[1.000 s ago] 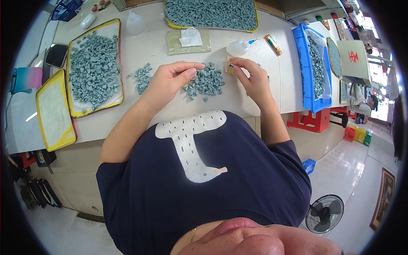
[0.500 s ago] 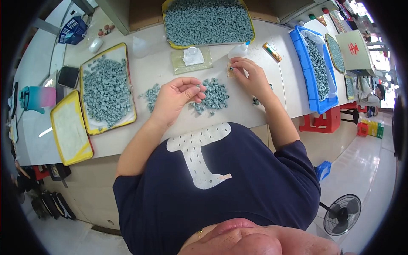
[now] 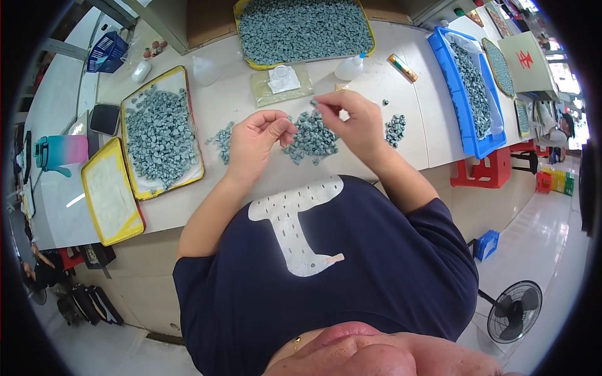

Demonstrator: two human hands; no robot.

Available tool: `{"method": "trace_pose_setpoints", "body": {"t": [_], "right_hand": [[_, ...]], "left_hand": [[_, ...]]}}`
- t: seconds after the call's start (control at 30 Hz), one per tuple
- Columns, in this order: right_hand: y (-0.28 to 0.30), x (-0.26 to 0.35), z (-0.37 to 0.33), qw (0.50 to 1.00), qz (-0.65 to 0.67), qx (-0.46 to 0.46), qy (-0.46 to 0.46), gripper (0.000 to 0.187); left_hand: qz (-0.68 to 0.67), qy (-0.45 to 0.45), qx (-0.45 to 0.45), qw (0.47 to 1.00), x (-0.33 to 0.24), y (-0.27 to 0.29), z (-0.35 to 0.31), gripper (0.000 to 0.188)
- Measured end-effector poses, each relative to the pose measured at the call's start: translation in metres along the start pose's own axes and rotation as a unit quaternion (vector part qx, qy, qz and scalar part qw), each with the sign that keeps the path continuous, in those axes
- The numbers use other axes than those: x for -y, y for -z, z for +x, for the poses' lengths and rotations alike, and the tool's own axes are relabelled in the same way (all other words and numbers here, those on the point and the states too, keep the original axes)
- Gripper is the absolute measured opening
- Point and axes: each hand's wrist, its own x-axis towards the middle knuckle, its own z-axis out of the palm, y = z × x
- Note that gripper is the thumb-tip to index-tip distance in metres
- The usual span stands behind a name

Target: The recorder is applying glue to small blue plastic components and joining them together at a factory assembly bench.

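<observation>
My left hand point(image 3: 258, 139) is closed in a pinch, with a bit of a small grey-green piece point(image 3: 290, 118) showing at its fingertips. Across from it, my right hand point(image 3: 356, 122) pinches another small grey-green piece point(image 3: 314, 102) between thumb and forefinger. A loose heap of such pieces point(image 3: 313, 139) lies on the table between and under the hands. Beside the left wrist is a smaller pile point(image 3: 224, 139), partly hidden by that hand. Right of my right wrist sits a cluster of darker pieces point(image 3: 395, 128). A small tan pad point(image 3: 342, 86) shows just behind the right hand.
Behind the hands are a large yellow-rimmed tray point(image 3: 307, 66), a clear bag point(image 3: 295, 94), a blue-tipped squeeze bottle point(image 3: 351, 67) and an orange-green tube point(image 3: 402, 67). Another filled tray point(image 3: 197, 147) stands left, a blue bin point(image 3: 467, 141) right. A floor fan point(image 3: 514, 311) stands lower right.
My right hand has moved left and nearer from the tan pad, toward my left hand, uncovering the darker cluster. A single dark piece now shows behind that cluster. The whole view has shifted slightly.
</observation>
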Motion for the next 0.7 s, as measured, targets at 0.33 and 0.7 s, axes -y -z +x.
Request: {"method": "trace_pose_setpoints", "body": {"t": [0.33, 0.7], "right_hand": [[-0.031, -0.002, -0.004, 0.994, 0.043, -0.022, 0.094, 0.017], [-0.042, -0.031, 0.047, 0.959, -0.126, -0.023, 0.252, 0.019]], "left_hand": [[0.071, -0.061, 0.013, 0.996, 0.003, 0.001, 0.0, 0.02], [0.032, -0.065, -0.019, 0.997, -0.005, 0.018, -0.004, 0.019]]}}
